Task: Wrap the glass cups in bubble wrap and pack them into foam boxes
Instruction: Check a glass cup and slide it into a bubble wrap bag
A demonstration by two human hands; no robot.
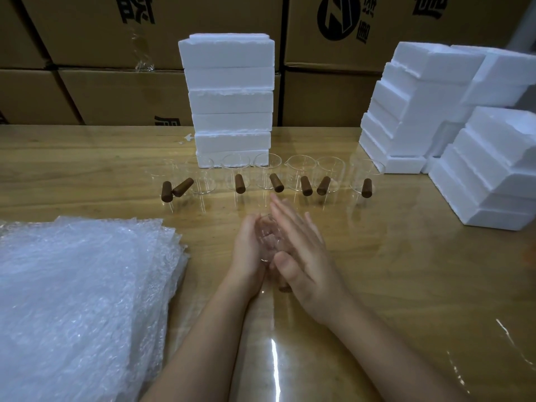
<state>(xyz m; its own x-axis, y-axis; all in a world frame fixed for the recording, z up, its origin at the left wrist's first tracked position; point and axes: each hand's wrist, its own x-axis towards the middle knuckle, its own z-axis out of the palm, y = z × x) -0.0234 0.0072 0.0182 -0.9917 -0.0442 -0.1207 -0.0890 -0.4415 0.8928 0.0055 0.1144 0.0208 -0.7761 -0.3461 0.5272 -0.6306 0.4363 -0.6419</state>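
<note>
While both hands meet at the centre of the frame, a clear glass cup (pixel 268 240) sits between them, just above a glossy wooden table (pixel 391 271). The left hand (pixel 249 248) cups it, fingers curled round the glass. The right hand (pixel 304 256) lies flat against the cup's other side, fingers straight and close together. A stack of bubble wrap (pixel 81 300) sheets fills the lower left of the frame. Just above the hands, across the middle, stands a row of glass cups (pixel 300 175), each with a brown handle (pixel 239 183) pointing toward the viewer. Behind the row, at upper centre, rises a tall stack of white foam boxes (pixel 229 97). More foam boxes are piled in leaning stacks (pixel 420 111) at the right edge. Brown cardboard cartons (pixel 116 91) line the top of the frame.
</note>
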